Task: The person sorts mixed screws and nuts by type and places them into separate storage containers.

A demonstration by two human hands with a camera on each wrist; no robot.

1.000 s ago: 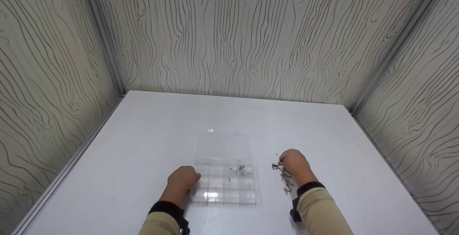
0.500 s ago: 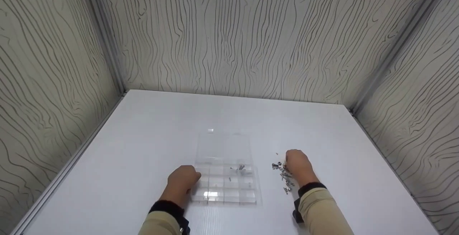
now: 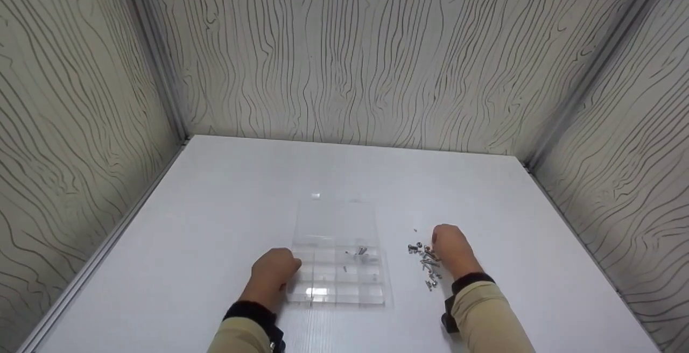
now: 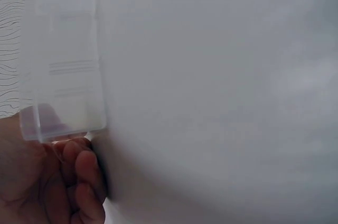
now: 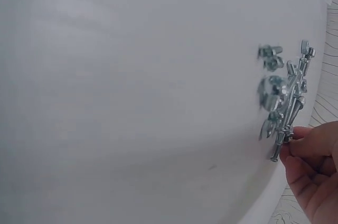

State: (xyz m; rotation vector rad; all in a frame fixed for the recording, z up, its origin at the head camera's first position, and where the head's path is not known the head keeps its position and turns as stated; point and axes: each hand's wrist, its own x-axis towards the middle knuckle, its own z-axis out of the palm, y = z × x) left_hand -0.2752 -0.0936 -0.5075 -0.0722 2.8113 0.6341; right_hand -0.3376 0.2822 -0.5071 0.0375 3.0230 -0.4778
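Tan sleeves [image 3: 491, 318] meet black wristbands [image 3: 471, 282], with small black devices [image 3: 449, 319] beside them.

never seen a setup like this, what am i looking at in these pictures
No robot here, just a person's left hand and right hand. The big picture is from a head camera looking down; the smaller two are from wrist cameras. On the white table lie an open, clear, divided box with a few small metal pieces inside, and some loose screws. The left hand grips the box's left edge; the right hand is at the screws, though whether it pinches one is unclear.
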